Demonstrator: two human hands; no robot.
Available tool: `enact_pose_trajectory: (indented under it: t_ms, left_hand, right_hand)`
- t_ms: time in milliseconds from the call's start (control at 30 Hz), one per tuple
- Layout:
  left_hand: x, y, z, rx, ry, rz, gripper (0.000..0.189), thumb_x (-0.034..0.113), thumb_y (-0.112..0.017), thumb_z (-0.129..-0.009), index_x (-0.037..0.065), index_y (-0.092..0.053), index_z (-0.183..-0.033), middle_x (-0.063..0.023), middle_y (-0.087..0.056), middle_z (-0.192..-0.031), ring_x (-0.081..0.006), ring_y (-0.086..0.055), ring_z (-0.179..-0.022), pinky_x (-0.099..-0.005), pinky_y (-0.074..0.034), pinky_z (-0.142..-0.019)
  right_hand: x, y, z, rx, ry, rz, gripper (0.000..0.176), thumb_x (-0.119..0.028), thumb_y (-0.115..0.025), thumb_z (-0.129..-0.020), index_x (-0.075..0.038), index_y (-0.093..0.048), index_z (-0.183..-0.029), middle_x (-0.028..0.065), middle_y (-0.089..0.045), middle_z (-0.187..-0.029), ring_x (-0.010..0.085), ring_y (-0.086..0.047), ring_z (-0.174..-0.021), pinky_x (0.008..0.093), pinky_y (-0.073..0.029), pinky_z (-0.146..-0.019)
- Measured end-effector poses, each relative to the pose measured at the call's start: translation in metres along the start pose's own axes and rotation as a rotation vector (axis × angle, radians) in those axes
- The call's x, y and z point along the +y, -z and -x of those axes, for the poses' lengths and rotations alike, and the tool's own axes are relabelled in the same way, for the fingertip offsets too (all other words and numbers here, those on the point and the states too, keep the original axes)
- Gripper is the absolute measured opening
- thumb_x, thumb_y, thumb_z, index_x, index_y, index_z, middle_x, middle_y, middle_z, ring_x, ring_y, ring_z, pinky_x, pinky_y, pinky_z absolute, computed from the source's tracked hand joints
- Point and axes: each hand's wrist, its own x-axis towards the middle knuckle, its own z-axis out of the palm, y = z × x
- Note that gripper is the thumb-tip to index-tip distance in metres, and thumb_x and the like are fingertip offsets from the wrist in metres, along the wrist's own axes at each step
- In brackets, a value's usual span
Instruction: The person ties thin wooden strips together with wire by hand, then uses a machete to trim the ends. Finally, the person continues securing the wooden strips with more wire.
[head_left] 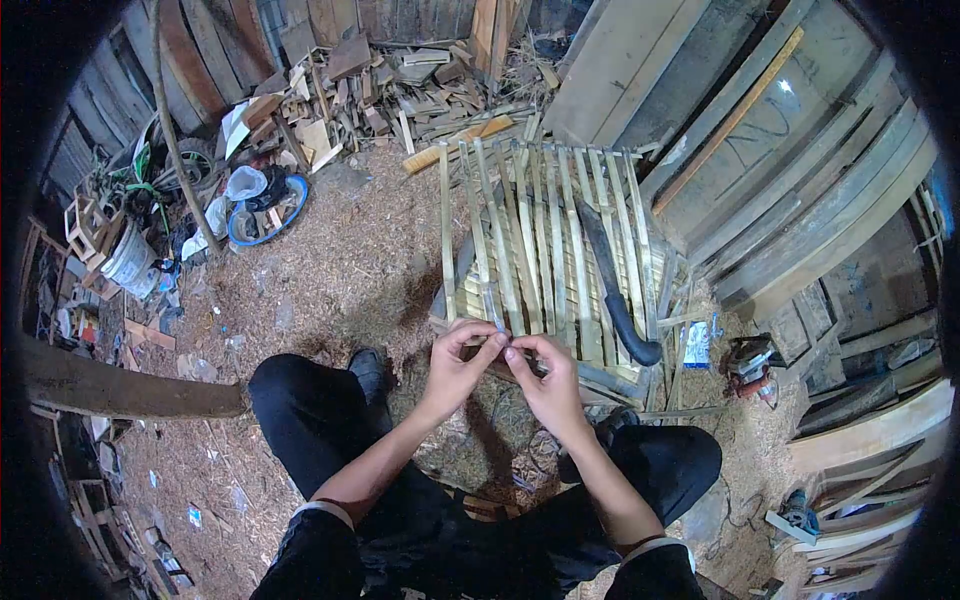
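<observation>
My left hand (462, 362) and my right hand (550, 380) meet at the fingertips in front of me, both with thumb and forefinger pinched. Whatever small thing they hold is too small to make out; a thin pale piece seems to stick up between them. Just beyond my fingers lie long, light wooden slats (557, 240), set side by side over a slatted wooden frame (600, 335). A machete-like tool in a dark sheath (603, 262), with a dark curved handle (640, 345), rests across the slats on the right.
Scrap wood (400, 90) is heaped at the back wall. A blue basin (298, 205) and a white bucket (130, 262) stand at left. Boards (800, 220) lean at right, near a red power tool (752, 375). A beam (130, 385) juts toward my left knee.
</observation>
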Motion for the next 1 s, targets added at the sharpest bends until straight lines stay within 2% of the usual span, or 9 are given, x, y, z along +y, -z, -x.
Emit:
enact_pose_trajectory:
  t_ms: [67, 133, 233, 333, 400, 533, 833, 900, 1000]
  left_hand:
    - [0.0, 0.0, 0.001, -0.008, 0.026, 0.032, 0.014, 0.012, -0.074, -0.091, 0.001, -0.073, -0.1, -0.0066, -0.069, -0.097, -0.0165, -0.062, -0.097, -0.0303, -0.046, -0.091]
    - [0.003, 0.001, 0.002, -0.015, 0.053, 0.065, 0.014, 0.012, -0.074, -0.092, 0.001, -0.073, -0.101, -0.0061, -0.068, -0.098, -0.0157, -0.062, -0.096, -0.0299, -0.046, -0.091]
    - [0.006, 0.001, 0.0, -0.082, 0.081, 0.078, 0.015, 0.012, -0.073, -0.092, 0.001, -0.073, -0.103, -0.0049, -0.067, -0.101, -0.0133, -0.061, -0.097, -0.029, -0.046, -0.091]
    - [0.006, 0.001, 0.0, -0.116, -0.009, -0.009, 0.015, 0.013, -0.073, -0.093, 0.002, -0.073, -0.103, -0.0045, -0.066, -0.103, -0.0117, -0.06, -0.098, -0.0279, -0.047, -0.089]
    - [0.008, 0.001, 0.001, -0.077, 0.151, 0.167, 0.015, 0.013, -0.073, -0.093, 0.002, -0.073, -0.104, -0.0046, -0.066, -0.1, -0.0118, -0.06, -0.097, -0.0277, -0.047, -0.087]
    - [0.003, 0.003, 0.0, -0.04, 0.134, 0.052, 0.016, 0.014, -0.073, -0.093, 0.002, -0.073, -0.103, -0.0049, -0.067, -0.097, -0.0128, -0.061, -0.095, -0.029, -0.047, -0.086]
    - [0.002, 0.003, -0.003, -0.087, -0.03, -0.125, 0.016, 0.015, -0.073, -0.093, 0.002, -0.073, -0.101, -0.0059, -0.069, -0.094, -0.0142, -0.06, -0.094, -0.0297, -0.045, -0.086]
    - [0.002, 0.001, -0.002, -0.02, 0.073, -0.02, 0.016, 0.015, -0.073, -0.092, 0.001, -0.073, -0.101, -0.0058, -0.069, -0.092, -0.0149, -0.061, -0.093, -0.0302, -0.046, -0.086]
    - [0.001, 0.001, -0.002, -0.08, 0.134, 0.039, 0.017, 0.015, -0.073, -0.092, 0.0, -0.072, -0.101, -0.0065, -0.069, -0.093, -0.0159, -0.061, -0.092, -0.0309, -0.046, -0.085]
  right_hand:
    - [-0.005, 0.003, -0.002, -0.027, -0.005, 0.025, 0.016, -0.012, -0.069, -0.095, 0.003, -0.068, -0.101, 0.007, -0.07, -0.096, 0.0129, -0.064, -0.093, 0.0302, -0.05, -0.085]
    - [-0.008, 0.003, -0.002, -0.034, -0.12, -0.21, 0.014, -0.01, -0.071, -0.094, 0.003, -0.069, -0.1, 0.0091, -0.07, -0.09, 0.0128, -0.065, -0.089, 0.0284, -0.05, -0.08]
    - [0.001, -0.001, 0.0, -0.01, -0.137, -0.324, 0.014, -0.009, -0.071, -0.093, 0.003, -0.07, -0.101, 0.0083, -0.071, -0.09, 0.0126, -0.064, -0.088, 0.028, -0.05, -0.081]
    - [0.007, -0.003, 0.0, -0.008, -0.125, -0.329, 0.015, -0.009, -0.071, -0.093, 0.003, -0.07, -0.102, 0.007, -0.071, -0.092, 0.0115, -0.063, -0.086, 0.0271, -0.05, -0.08]
    - [0.004, -0.001, -0.002, -0.032, -0.11, -0.287, 0.016, -0.01, -0.072, -0.093, 0.003, -0.07, -0.102, 0.0066, -0.071, -0.092, 0.011, -0.063, -0.085, 0.0268, -0.05, -0.079]
    - [0.01, 0.002, -0.002, -0.085, -0.13, -0.22, 0.016, -0.01, -0.073, -0.092, 0.003, -0.071, -0.101, 0.0055, -0.071, -0.09, 0.0103, -0.062, -0.083, 0.0265, -0.05, -0.078]
    - [0.01, 0.004, -0.003, -0.11, -0.196, -0.264, 0.018, -0.012, -0.073, -0.092, 0.003, -0.072, -0.102, 0.0059, -0.073, -0.089, 0.0102, -0.061, -0.082, 0.0274, -0.05, -0.078]
    - [0.012, 0.004, -0.003, -0.122, -0.199, -0.254, 0.017, -0.011, -0.073, -0.092, 0.003, -0.072, -0.102, 0.0055, -0.072, -0.089, 0.0101, -0.061, -0.082, 0.0274, -0.05, -0.078]
    - [0.016, 0.002, -0.002, -0.125, -0.219, -0.286, 0.017, -0.011, -0.073, -0.092, 0.003, -0.072, -0.101, 0.0047, -0.071, -0.087, 0.01, -0.061, -0.082, 0.0273, -0.05, -0.078]
